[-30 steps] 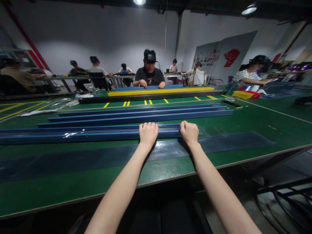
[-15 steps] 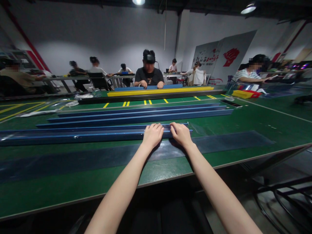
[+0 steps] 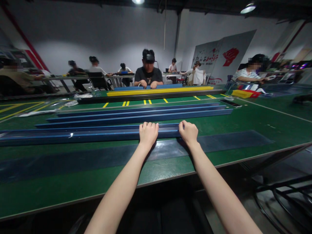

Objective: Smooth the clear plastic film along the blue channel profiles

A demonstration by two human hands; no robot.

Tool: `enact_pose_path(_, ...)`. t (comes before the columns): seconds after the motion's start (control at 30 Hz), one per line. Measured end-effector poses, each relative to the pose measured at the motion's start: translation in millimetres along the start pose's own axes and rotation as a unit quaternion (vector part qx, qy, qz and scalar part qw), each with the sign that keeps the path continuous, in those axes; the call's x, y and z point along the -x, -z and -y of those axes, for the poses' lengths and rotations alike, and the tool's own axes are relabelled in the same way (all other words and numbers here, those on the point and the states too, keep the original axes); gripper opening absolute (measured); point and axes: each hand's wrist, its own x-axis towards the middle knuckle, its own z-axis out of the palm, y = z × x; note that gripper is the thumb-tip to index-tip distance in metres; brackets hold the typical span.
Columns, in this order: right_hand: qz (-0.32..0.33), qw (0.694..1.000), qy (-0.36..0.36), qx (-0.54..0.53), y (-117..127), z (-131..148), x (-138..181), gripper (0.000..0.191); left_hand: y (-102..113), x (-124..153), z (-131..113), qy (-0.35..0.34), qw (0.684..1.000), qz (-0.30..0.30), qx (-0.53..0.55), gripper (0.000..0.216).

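A long blue channel rail (image 3: pixel 92 136) lies across the table, with glossy clear film visible inside it toward the left. My left hand (image 3: pixel 148 133) is closed over the rail close to its right end, fingers curled across the far edge. At that right end my right hand (image 3: pixel 189 132) is closed around the rail's tip, and its fingertips are partly hidden. A short stretch of rail shows between the two hands. Nearer to me, a wide strip of clear plastic film (image 3: pixel 97 161) lies flat beneath my wrists.
Several more blue rails (image 3: pixel 136 116) lie beyond. Farther off are a black rail (image 3: pixel 151 97) and a yellow rail (image 3: pixel 161 91), with a co-worker (image 3: pixel 148 73) seated behind them. A phone (image 3: pixel 230 103) and a yellow tray (image 3: pixel 243 94) are at right. The green table's front edge (image 3: pixel 165 179) is close.
My hands have moved apart along the rail: the right one went right to its end, the left one slightly left. Clear film that stuck out past the end no longer shows.
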Motion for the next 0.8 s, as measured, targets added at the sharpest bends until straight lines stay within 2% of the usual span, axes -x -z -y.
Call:
enact_pose_path(0.13, 0.009, 0.999, 0.037, -0.019, 1, 3, 2, 0.028, -3, 2, -4, -0.039, 0.999, -0.001, 0.019, 0.042)
enact_pose_path(0.3, 0.034, 0.985, 0.148, -0.076, 1, 10, 5, 0.025, -6, 4, -9, -0.116, 0.992, 0.017, 0.054, 0.036)
enact_pose_path(0.4, 0.036, 0.980, 0.175, -0.087, 2, 15, 6, 0.026, -7, 4, -10, -0.152, 0.986, 0.034, 0.065, 0.034)
enact_pose_path(0.57, 0.022, 0.993, 0.113, -0.040, 3, 14, 4, 0.030, -4, 3, -9, -0.143, 0.986, 0.051, 0.064, 0.035)
enact_pose_path(0.7, -0.006, 1.000, 0.030, 0.003, 1, 5, 1, 0.034, 1, 1, -7, -0.115, 0.991, 0.051, 0.039, 0.039)
enact_pose_path(0.8, -0.019, 1.000, -0.006, 0.019, -1, -1, -1, 0.034, 4, -1, -6, -0.081, 0.996, 0.039, 0.019, 0.043)
